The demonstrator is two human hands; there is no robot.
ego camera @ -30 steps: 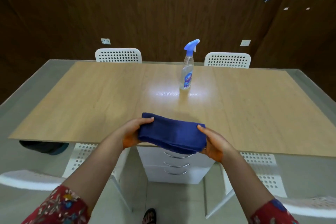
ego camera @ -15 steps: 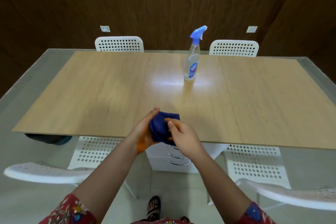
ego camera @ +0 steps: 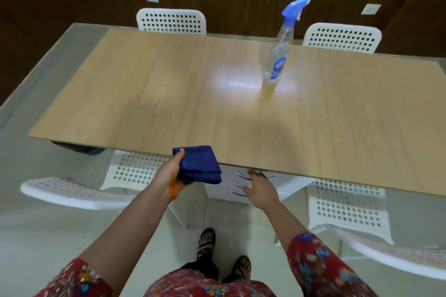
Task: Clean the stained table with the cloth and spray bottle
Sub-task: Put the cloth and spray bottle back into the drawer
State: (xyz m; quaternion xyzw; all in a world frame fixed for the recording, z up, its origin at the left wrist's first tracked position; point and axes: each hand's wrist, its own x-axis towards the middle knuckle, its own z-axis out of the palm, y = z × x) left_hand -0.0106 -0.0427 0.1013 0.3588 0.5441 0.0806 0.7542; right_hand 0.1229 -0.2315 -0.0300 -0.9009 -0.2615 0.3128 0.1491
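Observation:
A folded dark blue cloth hangs at the near edge of the wooden table, held by my left hand with the thumb on top. My right hand is off the cloth, just below the table's near edge, its fingers spread and holding nothing. A clear spray bottle with a blue trigger head stands upright toward the far middle of the table, well beyond both hands. A bright glare lies on the table surface beside the bottle; I cannot make out a stain.
White perforated chairs stand at the far side and at the near side. A white drawer unit sits under the table. My sandalled feet are on the tiled floor.
Both hands folded the spread cloth into a small bundle. Since then my right hand has let go and moved right, leaving the cloth in my left hand alone. My view tilted down.

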